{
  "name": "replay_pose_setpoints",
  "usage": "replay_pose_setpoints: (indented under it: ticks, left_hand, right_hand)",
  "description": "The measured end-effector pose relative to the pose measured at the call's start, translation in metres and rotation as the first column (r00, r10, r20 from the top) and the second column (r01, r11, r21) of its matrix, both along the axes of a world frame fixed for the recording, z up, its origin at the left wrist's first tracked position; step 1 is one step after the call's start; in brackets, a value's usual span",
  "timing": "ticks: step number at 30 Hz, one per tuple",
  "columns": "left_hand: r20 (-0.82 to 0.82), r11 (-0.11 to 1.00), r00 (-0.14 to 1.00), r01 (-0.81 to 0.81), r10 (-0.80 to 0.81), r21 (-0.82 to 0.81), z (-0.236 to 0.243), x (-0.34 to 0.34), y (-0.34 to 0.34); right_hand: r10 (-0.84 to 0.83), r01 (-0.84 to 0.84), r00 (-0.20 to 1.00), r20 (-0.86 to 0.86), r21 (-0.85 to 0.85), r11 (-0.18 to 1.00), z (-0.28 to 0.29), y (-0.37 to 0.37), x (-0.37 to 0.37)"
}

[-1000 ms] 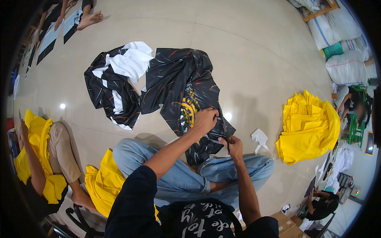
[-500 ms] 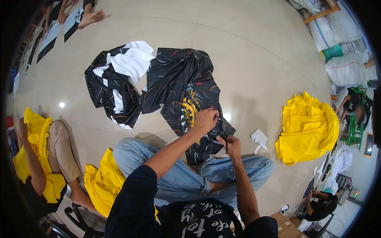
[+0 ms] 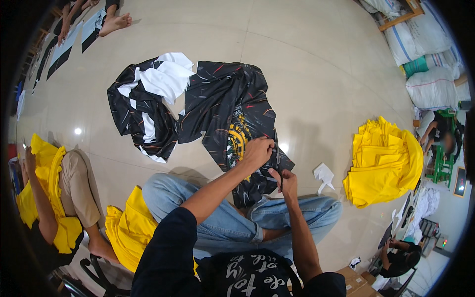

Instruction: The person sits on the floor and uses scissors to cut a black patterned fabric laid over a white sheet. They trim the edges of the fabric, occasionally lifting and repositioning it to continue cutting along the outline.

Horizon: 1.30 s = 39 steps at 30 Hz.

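Observation:
Black patterned fabric (image 3: pixel 222 89) with a yellow emblem lies spread in front of my crossed legs. My left hand (image 3: pixel 258 151) is pinched on its right part, near the emblem. My right hand (image 3: pixel 287 183) grips dark scissors (image 3: pixel 278 163), whose blades reach up along the fabric's right side beside my left fingers. A white scrap (image 3: pixel 323 174) lies on the floor to the right. At the upper left of the fabric is a second black piece with white panels (image 3: pixel 163 79).
Yellow fabric piles (image 3: pixel 381 163) lie at right and beside my left knee (image 3: pixel 128 232). A co-worker (image 3: pixel 74 193) sits at my left with yellow cloth; other people work at upper left (image 3: pixel 114 27) and right (image 3: pixel 401 257). Sacks (image 3: pixel 425 84) are stacked at the upper right.
My right hand and the scissors have shifted slightly to the left, and my left hand a little to the right. The black fabric looks nearly the same.

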<state>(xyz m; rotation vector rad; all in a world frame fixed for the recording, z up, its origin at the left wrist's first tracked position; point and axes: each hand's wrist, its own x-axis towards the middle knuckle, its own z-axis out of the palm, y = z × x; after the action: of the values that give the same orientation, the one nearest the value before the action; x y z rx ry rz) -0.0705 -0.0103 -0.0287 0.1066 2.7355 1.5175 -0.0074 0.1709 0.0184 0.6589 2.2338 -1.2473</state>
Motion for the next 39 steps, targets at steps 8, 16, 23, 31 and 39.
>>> replay_pose_setpoints:
  ticks: [8, 16, 23, 31, 39]
  left_hand:
    - [0.012, 1.000, 1.000, -0.006, 0.006, 0.023, 0.000, 0.000, -0.001]
    - [0.048, 0.997, 0.998, 0.051, -0.049, -0.053, -0.002, 0.003, 0.003]
    - [0.053, 0.871, 0.953, 0.296, -0.299, -0.392, 0.042, 0.030, 0.030]
    - [0.211, 0.637, 0.615, 0.640, -0.760, 0.429, 0.056, 0.100, 0.067]
    - [0.150, 0.577, 0.711, 0.409, -0.687, 0.707, 0.224, 0.130, -0.052]
  right_hand:
    - [-0.129, 0.125, 0.991, -0.039, -0.096, 0.987, -0.001, -0.012, -0.002]
    - [-0.057, 0.111, 0.981, -0.185, 0.294, 0.949, 0.002, 0.077, 0.002]
    - [0.156, 0.022, 0.965, -0.211, 0.658, 0.752, -0.007, 0.160, 0.016]
    - [0.413, -0.135, 0.795, -0.444, 0.535, 0.834, 0.018, 0.117, 0.030]
    - [0.544, -0.469, 0.533, -0.648, 0.310, 0.827, -0.005, 0.099, 0.008]
